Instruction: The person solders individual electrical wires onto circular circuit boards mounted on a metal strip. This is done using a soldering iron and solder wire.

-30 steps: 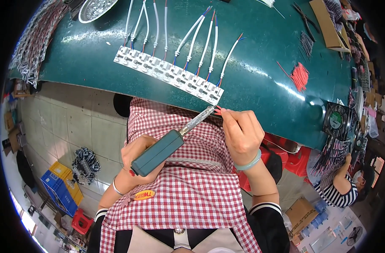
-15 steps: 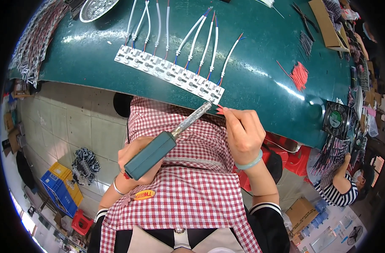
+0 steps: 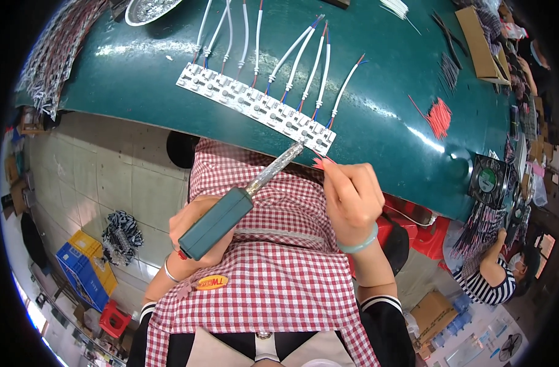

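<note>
White leads (image 3: 258, 43) already fringe the board strip (image 3: 245, 102) at 12 o'clock; red wires (image 3: 439, 118) lie loose at 3. Left hand (image 3: 190, 215) clamped round the soldering iron (image 3: 215, 224), tip by the strip's 4 o'clock end; right hand (image 3: 353, 196) pinching a red bunch (image 3: 319, 163), attachment unclear.

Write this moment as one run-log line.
left hand: holds green soldering iron | right hand: pinches red wires | iron tip: at white board
</note>
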Tool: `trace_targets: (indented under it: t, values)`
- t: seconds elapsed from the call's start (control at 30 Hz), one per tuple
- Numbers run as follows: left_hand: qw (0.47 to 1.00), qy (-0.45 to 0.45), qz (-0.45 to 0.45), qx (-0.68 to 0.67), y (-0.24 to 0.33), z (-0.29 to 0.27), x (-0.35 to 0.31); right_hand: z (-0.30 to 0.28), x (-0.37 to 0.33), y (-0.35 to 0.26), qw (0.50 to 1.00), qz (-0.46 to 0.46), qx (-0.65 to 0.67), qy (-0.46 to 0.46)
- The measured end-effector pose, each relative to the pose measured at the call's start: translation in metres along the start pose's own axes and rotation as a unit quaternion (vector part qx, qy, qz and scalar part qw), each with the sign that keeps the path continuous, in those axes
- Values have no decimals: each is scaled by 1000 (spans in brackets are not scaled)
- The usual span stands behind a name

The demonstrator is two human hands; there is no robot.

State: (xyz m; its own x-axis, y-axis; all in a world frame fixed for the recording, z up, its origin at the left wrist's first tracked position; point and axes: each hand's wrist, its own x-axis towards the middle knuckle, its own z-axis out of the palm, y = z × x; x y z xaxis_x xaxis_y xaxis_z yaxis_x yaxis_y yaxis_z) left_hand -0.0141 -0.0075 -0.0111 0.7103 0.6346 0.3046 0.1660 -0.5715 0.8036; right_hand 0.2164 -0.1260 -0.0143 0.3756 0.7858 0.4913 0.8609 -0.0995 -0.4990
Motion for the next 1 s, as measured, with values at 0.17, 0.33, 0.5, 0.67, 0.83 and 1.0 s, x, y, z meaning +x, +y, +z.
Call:
trace_targets:
  t: [0.17,0.33,0.5,0.67,0.83,1.0]
  values:
    - [1000,-2,8,-9,-5,2,1,8,-4,4,1000,-6,-19,-5]
    - [1000,-2,9,-29,-9,6,0,8,-3,3,1000,-6,-24,-10]
    - [998,-34,-26,-38,-9,4,-2,7,-3,2,1000,-4,-25,-11]
    - [998,-33,-32,-42,-11,5,-2,6,-2,1,1000,-1,-27,-13]
    - [998,-37,-29,-37,-12,5,-3,7,-5,4,999,-15,-30,-23]
    - [999,-19,34,-5,-13,2,-6,6,-1,1,999,0,-32,-16]
